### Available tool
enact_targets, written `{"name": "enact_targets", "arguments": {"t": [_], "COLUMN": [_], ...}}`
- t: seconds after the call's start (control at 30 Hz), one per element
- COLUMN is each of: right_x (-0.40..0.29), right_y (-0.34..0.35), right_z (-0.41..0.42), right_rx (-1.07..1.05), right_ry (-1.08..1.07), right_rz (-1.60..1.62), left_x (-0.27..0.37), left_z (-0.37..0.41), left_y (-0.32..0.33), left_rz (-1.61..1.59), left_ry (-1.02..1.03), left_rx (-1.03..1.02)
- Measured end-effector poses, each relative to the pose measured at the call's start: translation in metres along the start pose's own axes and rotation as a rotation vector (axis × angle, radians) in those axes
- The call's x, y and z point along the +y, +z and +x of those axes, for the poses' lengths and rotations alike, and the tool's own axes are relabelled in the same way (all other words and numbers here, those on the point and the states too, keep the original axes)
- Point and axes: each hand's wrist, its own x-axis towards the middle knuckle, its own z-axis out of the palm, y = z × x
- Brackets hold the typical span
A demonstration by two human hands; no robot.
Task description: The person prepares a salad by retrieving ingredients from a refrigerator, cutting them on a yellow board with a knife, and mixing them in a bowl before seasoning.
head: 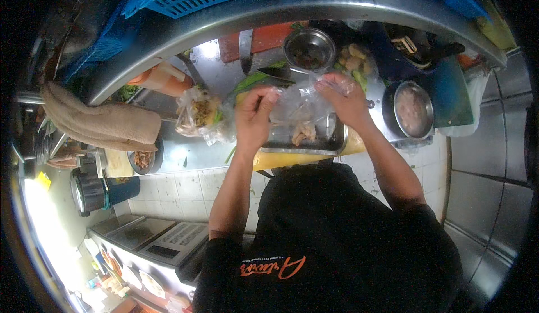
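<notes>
Between both hands a clear plastic bag [300, 96] is stretched, its upper edge held by the fingers. My left hand [254, 117] pinches its left side, while my right hand [347, 100] grips the right side. Below the bag a rectangular metal tray [339, 145] rests on a yellow cutting board [286, 161]. Pale pieces of food [304, 134], perhaps meat, show at the tray; I cannot tell whether they are inside the bag. Just beyond the hands lie a dark-bladed knife [276, 75], green leaves [252, 80] and a steel bowl [309, 51].
A bag of chopped food [202, 113] sits left of my left hand. Rightward stand a bag of knobbly pale pieces [353, 58] and a steel bowl of pale food [412, 108]. Another knife [246, 51] lies by a red board [269, 37]. A steel shelf edge [269, 13] overhangs the counter.
</notes>
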Motion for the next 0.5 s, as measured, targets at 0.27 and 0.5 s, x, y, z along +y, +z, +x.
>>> {"name": "enact_targets", "arguments": {"t": [0.27, 0.5], "right_x": [0.054, 0.094], "right_y": [-0.077, -0.111], "right_z": [-0.008, -0.039], "right_rx": [0.436, 0.339], "right_ry": [0.037, 0.314], "right_rz": [0.271, -0.409], "left_x": [-0.052, -0.069], "left_z": [-0.031, -0.062], "left_y": [-0.027, -0.022], "left_rz": [0.277, 0.63], "left_ry": [-0.064, 0.125], "left_rx": [0.109, 0.002]}}
